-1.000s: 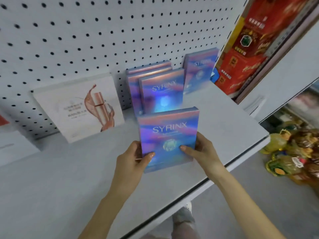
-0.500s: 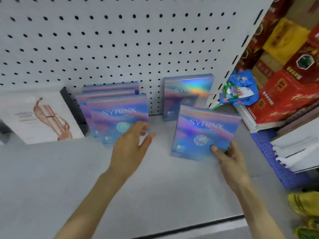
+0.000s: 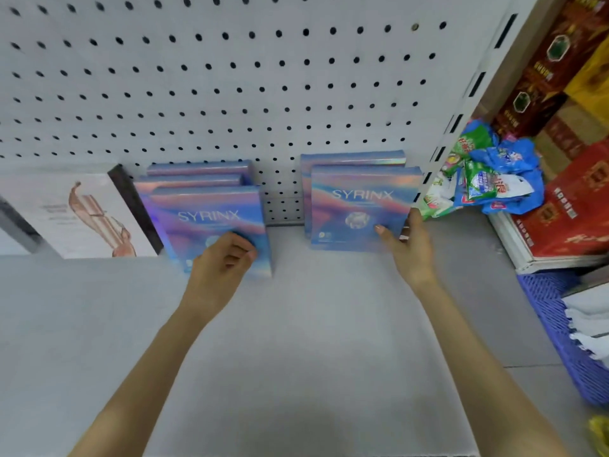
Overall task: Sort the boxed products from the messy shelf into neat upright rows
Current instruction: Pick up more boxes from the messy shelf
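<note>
Head view: the front right box [image 3: 359, 209] is stood upright on the shelf [image 3: 296, 324], just ahead of its rear twin [image 3: 352, 159], at eleven o'clock from the right hand [image 3: 408, 249]. Its lower right corner is pinched by that hand's fingers [image 3: 413, 219]. The left hand [image 3: 224, 262] is curled against the front left box [image 3: 211, 222]; whether it grips cannot be told.

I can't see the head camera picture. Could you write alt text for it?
A person's right hand pinches the front right SYRINX box, standing upright before another on a grey shelf; the left hand rests curled fingers against the front left SYRINX box, first of three by the pegboard.
</note>
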A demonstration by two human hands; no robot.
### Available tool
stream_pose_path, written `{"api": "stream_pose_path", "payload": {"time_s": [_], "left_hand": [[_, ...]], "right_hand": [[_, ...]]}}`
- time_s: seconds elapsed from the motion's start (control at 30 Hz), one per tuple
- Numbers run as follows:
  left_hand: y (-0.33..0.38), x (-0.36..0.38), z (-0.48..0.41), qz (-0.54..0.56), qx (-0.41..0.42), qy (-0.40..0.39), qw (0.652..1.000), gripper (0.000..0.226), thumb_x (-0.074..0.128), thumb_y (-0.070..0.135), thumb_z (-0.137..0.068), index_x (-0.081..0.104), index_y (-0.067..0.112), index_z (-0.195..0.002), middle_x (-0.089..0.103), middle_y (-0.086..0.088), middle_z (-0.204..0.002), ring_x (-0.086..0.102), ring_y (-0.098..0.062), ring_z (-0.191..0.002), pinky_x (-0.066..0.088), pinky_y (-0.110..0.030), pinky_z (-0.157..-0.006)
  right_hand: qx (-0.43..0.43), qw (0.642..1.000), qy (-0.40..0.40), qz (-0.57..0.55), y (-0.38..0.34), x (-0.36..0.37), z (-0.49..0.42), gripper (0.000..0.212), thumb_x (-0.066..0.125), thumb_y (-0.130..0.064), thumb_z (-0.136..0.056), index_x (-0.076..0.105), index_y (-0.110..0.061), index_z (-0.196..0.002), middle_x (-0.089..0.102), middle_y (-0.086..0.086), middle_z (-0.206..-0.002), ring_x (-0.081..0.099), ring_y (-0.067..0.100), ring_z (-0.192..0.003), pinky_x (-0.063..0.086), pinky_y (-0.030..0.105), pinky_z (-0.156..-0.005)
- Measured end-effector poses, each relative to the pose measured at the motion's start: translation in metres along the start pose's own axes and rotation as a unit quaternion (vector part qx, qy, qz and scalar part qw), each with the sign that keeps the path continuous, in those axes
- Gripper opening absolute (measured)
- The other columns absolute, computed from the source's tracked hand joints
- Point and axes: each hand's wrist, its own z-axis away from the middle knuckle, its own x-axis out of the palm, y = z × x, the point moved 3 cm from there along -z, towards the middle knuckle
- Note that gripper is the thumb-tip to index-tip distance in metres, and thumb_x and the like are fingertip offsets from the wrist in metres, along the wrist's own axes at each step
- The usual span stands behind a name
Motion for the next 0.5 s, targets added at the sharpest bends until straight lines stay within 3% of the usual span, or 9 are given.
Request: {"api": "stream_pose_path", "payload": {"time_s": [0.2,0.37,0.5], "left_hand": [[-0.002,0.002,0.004,-0.001,0.006,0.000,1.000,0.005,0.063,0.001,-0.089,0.061,0.006,-0.089,0.066,-0.008,-0.086,0.057,-0.009,-0.071,0.040,-0.002,-0.069],[-0.010,0.003,0.008,0.007,-0.006,0.010,1.000,0.009,0.063,0.006,-0.090,0.061,0.007,-0.098,0.064,-0.003,-0.090,0.060,-0.011,-0.076,0.042,-0.001,-0.071],[-0.017,-0.005,0.021,0.006,0.001,0.019,1.000,0.016,0.064,0.010,-0.090,0.059,0.015,-0.104,0.062,0.011,-0.088,0.061,0.002,-0.074,0.039,0.002,-0.067]], "right_hand": [[0.014,0.999,0.043,-0.016,0.007,-0.003,-0.002,0.051,0.075,-0.009,-0.081,0.043,-0.018,-0.120,0.061,-0.007,-0.099,0.057,-0.017,-0.074,0.042,0.002,-0.063],[0.001,1.000,0.020,0.009,0.005,-0.006,-0.007,0.037,0.074,-0.013,-0.083,0.050,-0.022,-0.110,0.064,-0.001,-0.100,0.059,0.008,-0.082,0.047,0.022,-0.074],[0.031,0.999,0.004,0.015,0.009,-0.007,-0.014,0.036,0.075,-0.015,-0.083,0.050,-0.025,-0.106,0.064,-0.009,-0.094,0.060,-0.002,-0.075,0.049,0.018,-0.070]]}}
